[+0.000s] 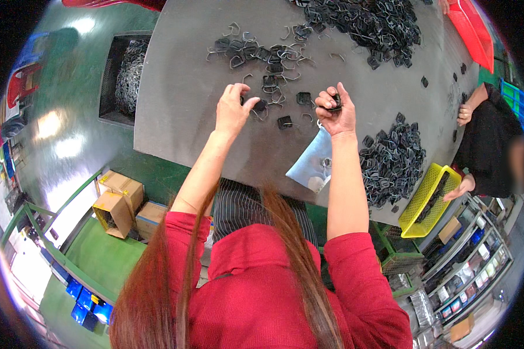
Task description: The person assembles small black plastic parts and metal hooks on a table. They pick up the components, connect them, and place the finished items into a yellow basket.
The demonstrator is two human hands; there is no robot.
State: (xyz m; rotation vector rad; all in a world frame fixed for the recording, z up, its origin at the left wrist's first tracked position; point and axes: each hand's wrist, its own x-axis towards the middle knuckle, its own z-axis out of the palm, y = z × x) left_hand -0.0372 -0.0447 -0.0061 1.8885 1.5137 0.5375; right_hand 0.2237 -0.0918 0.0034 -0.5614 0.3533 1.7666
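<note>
On the grey table (pixel 180 75), my left hand (pixel 233 110) has its thumb and curled fingers apart. A black square plastic piece (pixel 260 106) lies right by the thumb tip, touching or nearly so. My right hand (pixel 340 116) is closed round another black plastic piece (pixel 335 102), its thumb pointing up. Between the hands rest two more black pieces, one farther off (pixel 303 98) and one nearer (pixel 284 122). Bent metal wire loops (pixel 276 96) are scattered among them. Under my right wrist lies a pale blue pouch (pixel 308 160) with a light round patch.
A big pile of black pieces (pixel 372 29) covers the far right; a pile with wire loops (pixel 393 160) sits beside my right forearm. A yellow basket (pixel 434 200) stands at the right edge near a co-worker's hands (pixel 463 187). At left is a black crate (pixel 113 81) of wire loops.
</note>
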